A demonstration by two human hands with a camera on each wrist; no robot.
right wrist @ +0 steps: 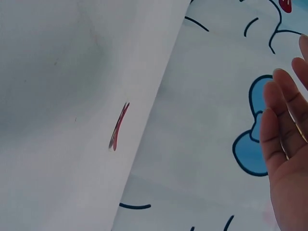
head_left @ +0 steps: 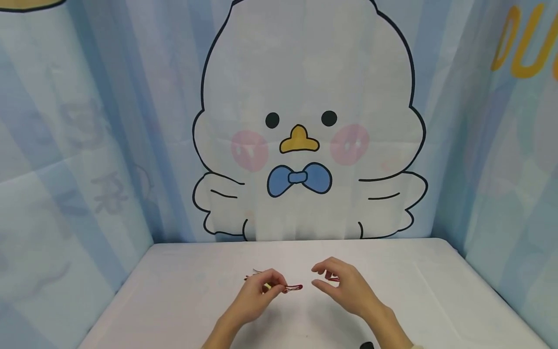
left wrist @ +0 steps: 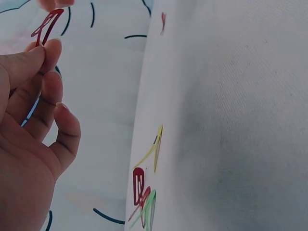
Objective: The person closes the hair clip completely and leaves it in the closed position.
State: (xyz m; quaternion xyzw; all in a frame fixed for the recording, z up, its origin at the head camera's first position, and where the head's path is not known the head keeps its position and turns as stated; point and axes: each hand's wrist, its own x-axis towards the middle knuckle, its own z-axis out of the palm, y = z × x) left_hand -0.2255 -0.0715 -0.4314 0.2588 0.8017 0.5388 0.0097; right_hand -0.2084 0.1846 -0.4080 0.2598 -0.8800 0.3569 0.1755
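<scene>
My left hand (head_left: 257, 296) pinches a red snap hair clip (head_left: 294, 287) between thumb and fingertips, above the white table. In the left wrist view that red clip (left wrist: 47, 24) stands spread apart, pointing up from the fingers. My right hand (head_left: 344, 286) is near the clip's free end with fingers apart, holding nothing; the right wrist view shows its fingers (right wrist: 279, 120) extended. Beyond the right hand another red clip (right wrist: 119, 126) lies on the table. Past the left hand lies a group with a yellow clip (left wrist: 158, 147), a red clip (left wrist: 138, 185) and a green clip (left wrist: 150, 207).
The white tabletop (head_left: 174, 300) runs back to a curtain (head_left: 305, 208) printed with a white bird in a blue bow tie. Curtains also hang at both sides. A small black object (head_left: 367, 345) shows at the bottom edge, beside the right forearm.
</scene>
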